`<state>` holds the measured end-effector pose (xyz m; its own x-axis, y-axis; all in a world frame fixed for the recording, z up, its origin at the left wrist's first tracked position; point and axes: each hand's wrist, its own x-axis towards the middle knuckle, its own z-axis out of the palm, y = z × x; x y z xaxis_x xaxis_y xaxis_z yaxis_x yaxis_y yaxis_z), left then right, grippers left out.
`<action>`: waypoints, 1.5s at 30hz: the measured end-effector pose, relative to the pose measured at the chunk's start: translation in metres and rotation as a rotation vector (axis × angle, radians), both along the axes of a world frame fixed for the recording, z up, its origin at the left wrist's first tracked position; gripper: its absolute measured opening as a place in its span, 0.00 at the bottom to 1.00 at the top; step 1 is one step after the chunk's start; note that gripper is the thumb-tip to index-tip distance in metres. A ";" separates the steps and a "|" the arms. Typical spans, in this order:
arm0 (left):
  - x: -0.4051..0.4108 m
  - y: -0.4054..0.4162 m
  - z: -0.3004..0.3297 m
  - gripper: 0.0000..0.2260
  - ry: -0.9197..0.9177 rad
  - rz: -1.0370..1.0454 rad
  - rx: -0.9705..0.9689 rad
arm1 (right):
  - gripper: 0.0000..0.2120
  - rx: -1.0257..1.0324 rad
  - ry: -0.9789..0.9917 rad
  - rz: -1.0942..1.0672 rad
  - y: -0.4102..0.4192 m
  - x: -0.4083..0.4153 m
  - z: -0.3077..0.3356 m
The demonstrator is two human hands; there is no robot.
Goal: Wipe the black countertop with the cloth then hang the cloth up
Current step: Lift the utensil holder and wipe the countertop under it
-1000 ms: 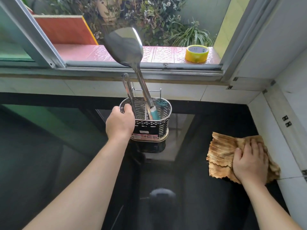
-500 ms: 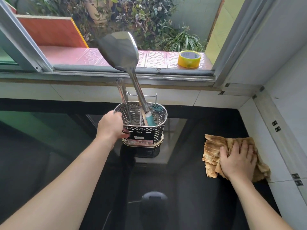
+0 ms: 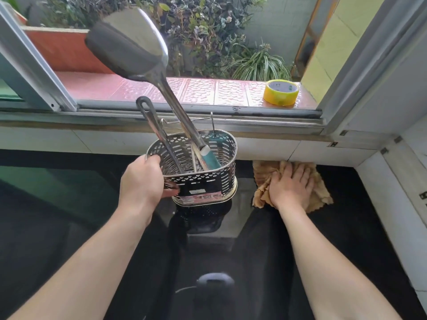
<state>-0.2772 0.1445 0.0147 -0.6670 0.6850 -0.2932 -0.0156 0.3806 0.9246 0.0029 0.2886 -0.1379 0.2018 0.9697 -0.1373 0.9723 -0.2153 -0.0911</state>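
The right hand (image 3: 291,185) lies flat on the cloth (image 3: 321,192), its fingers straight and slightly spread, the palm pressing the fabric down onto the black countertop (image 3: 360,227). The fingertips point toward the back wall, and the cloth's far edge touches the white tile strip (image 3: 323,153) under the window. The cloth is tan, rumpled, and bunched under the hand; its edges stick out to the left and right of the palm. It sits in the back right part of the counter, just beside the holder.

The left hand (image 3: 141,181) grips the holder (image 3: 203,174) at its left end. The fingers curl over the rim, and the thumb runs along the outer wall lower down, so the hand is closed firmly around the metal. I cannot tell whether the holder's base touches the counter or is raised a little above it; its dark reflection shows right below.

The holder is a perforated metal basket. A big steel spatula (image 3: 129,45) leans out of it toward the upper left, with a teal grip at the bottom. A second steel handle (image 3: 150,118) with a hanging hole stands beside it.

Behind, on the red sill outside the open window, sits a roll of yellow tape (image 3: 280,92), well apart from both hands. Potted plants (image 3: 258,63) grow beyond it.
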 end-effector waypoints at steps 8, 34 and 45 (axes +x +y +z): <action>-0.032 -0.001 0.007 0.14 0.026 0.064 0.025 | 0.35 -0.006 0.084 0.038 -0.016 -0.107 0.000; 0.004 -0.018 0.041 0.16 0.044 0.074 -0.010 | 0.29 0.125 0.186 0.836 -0.183 -0.093 -0.016; 0.011 -0.016 0.050 0.15 0.015 0.047 0.026 | 0.30 0.028 0.040 0.184 -0.120 0.041 0.000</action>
